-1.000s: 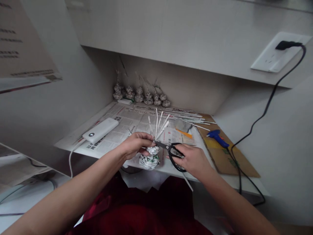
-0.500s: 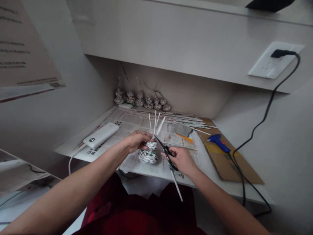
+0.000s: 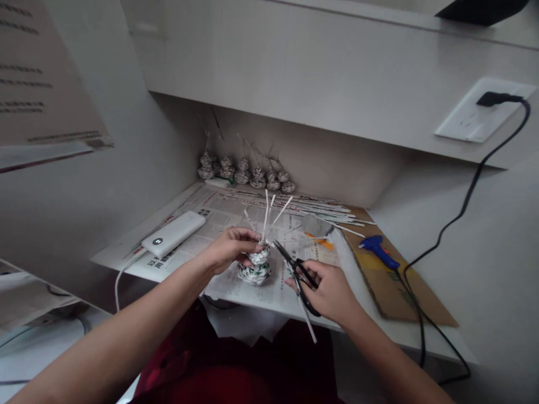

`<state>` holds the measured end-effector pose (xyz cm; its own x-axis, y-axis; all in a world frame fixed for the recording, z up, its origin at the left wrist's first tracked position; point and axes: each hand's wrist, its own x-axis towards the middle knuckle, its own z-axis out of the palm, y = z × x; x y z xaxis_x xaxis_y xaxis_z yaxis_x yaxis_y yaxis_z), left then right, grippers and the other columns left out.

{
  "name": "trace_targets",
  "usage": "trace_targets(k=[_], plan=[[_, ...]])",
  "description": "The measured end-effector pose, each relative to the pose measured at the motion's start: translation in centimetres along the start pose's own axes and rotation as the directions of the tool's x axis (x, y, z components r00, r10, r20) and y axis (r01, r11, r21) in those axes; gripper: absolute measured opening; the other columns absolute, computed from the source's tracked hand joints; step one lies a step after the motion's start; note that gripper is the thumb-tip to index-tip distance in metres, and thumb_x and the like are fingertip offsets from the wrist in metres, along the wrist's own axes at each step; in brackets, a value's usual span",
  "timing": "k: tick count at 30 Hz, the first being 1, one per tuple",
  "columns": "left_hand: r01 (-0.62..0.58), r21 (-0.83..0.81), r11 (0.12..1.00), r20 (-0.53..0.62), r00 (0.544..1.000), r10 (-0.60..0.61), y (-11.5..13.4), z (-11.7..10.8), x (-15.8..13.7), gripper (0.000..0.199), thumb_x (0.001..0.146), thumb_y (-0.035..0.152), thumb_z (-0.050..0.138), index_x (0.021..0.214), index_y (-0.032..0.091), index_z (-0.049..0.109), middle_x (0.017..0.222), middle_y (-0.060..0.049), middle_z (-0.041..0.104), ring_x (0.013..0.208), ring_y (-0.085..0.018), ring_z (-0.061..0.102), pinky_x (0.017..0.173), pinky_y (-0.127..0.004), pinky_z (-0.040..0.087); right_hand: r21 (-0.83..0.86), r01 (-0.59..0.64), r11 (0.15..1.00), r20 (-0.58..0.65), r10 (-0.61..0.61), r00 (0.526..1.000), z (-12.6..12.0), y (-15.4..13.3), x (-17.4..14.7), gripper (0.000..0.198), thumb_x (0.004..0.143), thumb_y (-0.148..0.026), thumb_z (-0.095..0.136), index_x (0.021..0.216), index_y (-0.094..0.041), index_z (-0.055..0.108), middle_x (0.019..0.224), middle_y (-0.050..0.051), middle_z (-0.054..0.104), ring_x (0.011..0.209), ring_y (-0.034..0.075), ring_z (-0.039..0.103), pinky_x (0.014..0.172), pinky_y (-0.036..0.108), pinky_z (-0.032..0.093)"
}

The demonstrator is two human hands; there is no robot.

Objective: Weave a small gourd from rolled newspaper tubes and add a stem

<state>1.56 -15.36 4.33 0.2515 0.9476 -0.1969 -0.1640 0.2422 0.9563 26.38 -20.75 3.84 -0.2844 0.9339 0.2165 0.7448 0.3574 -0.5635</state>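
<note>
1. woven gourd (image 3: 254,272), white with dark and green flecks: upright over newspaper (image 3: 225,213) near the front of the desk (image 3: 396,331); pale paper strips (image 3: 266,210) fan up from its top.
2. left hand (image 3: 233,247): grip closed about the gourd's upper part, thumb and fingers pinching.
3. right hand (image 3: 326,289): grip closed on the handles of black scissors (image 3: 290,259), tips just beside the gourd's top; a loose white strip (image 3: 307,321) slants below this hand, past the front edge.
4. power bank (image 3: 174,233), white, corded: left side.
5. blue glue gun (image 3: 379,251): on cardboard (image 3: 391,289), right side.
6. smaller gourds (image 3: 257,178): row at back, behind a heap of paper sticks (image 3: 324,210).
</note>
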Motion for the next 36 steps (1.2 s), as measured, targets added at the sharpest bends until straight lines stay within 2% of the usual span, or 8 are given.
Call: trace_targets(k=[4, 12, 17, 21, 24, 29, 36], plan=[[-0.054, 0.085, 0.995, 0.011, 0.999, 0.053, -0.1, 0.4, -0.4, 0.035, 0.058, 0.026, 0.083, 0.086, 0.011, 0.067, 0.070, -0.003, 0.066, 0.053, -0.011, 0.059, 0.043, -0.021, 0.052, -0.168, 0.063, 0.984, -0.057, -0.074, 0.996, -0.5, -1.7, -0.4, 0.019, 0.077, -0.041, 0.065, 0.075, -0.022, 0.062, 0.068, 0.000, 0.065, 0.059, 0.013, 0.054, 0.055, 0.023, 0.034], [-0.134, 0.181, 0.974, 0.030, 0.991, 0.131, 0.0, 0.9, -1.4, 0.034, 0.062, 0.028, 0.080, 0.089, 0.011, 0.068, 0.068, -0.002, 0.065, 0.052, -0.011, 0.057, 0.047, -0.023, 0.055, -0.210, 0.005, 0.978, -0.075, -0.021, 0.997, -0.9, -2.0, -0.5, 0.031, 0.081, -0.053, 0.060, 0.073, -0.023, 0.060, 0.063, -0.002, 0.063, 0.059, 0.014, 0.055, 0.054, 0.023, 0.034], [-0.150, 0.238, 0.960, 0.020, 0.989, 0.149, 0.2, 1.2, -1.9, 0.031, 0.064, 0.028, 0.078, 0.089, 0.012, 0.069, 0.068, -0.001, 0.065, 0.048, -0.009, 0.056, 0.045, -0.022, 0.052, -0.312, 0.057, 0.948, -0.101, -0.093, 0.990, -0.4, -1.9, -0.9, 0.028, 0.080, -0.051, 0.062, 0.086, -0.024, 0.065, 0.082, 0.001, 0.071, 0.075, 0.018, 0.064, 0.065, 0.025, 0.041], [-0.164, 0.275, 0.947, 0.024, 0.986, 0.164, 0.2, 1.2, -2.1, 0.029, 0.064, 0.029, 0.077, 0.088, 0.013, 0.070, 0.073, -0.002, 0.067, 0.046, -0.009, 0.056, 0.045, -0.022, 0.051, -0.373, 0.080, 0.925, -0.111, -0.130, 0.985, -0.1, -1.8, -1.1, 0.030, 0.081, -0.050, 0.061, 0.091, -0.023, 0.066, 0.088, 0.004, 0.072, 0.083, 0.021, 0.066, 0.072, 0.028, 0.043], [-0.182, 0.278, 0.943, 0.013, 0.983, 0.185, 0.2, 1.2, -2.4, 0.028, 0.063, 0.029, 0.077, 0.087, 0.015, 0.071, 0.078, -0.003, 0.068, 0.049, -0.010, 0.058, 0.046, -0.023, 0.052, -0.375, 0.092, 0.922, -0.107, -0.141, 0.984, -0.1, -1.9, -1.3, 0.029, 0.081, -0.048, 0.061, 0.094, -0.023, 0.067, 0.089, 0.005, 0.072, 0.084, 0.021, 0.067, 0.072, 0.028, 0.043], [-0.173, 0.264, 0.949, -0.009, 0.983, 0.181, 0.3, 1.2, -2.9, 0.029, 0.062, 0.029, 0.079, 0.086, 0.014, 0.071, 0.069, -0.003, 0.068, 0.047, -0.011, 0.057, 0.043, -0.022, 0.050, -0.324, 0.085, 0.942, -0.070, -0.114, 0.991, -0.4, -2.5, -1.4, 0.027, 0.082, -0.048, 0.060, 0.088, -0.023, 0.066, 0.086, 0.004, 0.072, 0.074, 0.018, 0.064, 0.065, 0.026, 0.041], [-0.195, 0.254, 0.947, -0.015, 0.979, 0.205, 0.0, 1.2, -3.3, 0.033, 0.061, 0.032, 0.079, 0.087, 0.013, 0.071, 0.084, -0.007, 0.069, 0.056, -0.012, 0.059, 0.048, -0.025, 0.055, -0.159, 0.005, 0.987, 0.004, -0.004, 1.000, 0.0, -2.8, -2.0, 0.027, 0.084, -0.047, 0.057, 0.072, -0.023, 0.062, 0.057, -0.002, 0.059, 0.054, 0.013, 0.049, 0.051, 0.023, 0.031]])
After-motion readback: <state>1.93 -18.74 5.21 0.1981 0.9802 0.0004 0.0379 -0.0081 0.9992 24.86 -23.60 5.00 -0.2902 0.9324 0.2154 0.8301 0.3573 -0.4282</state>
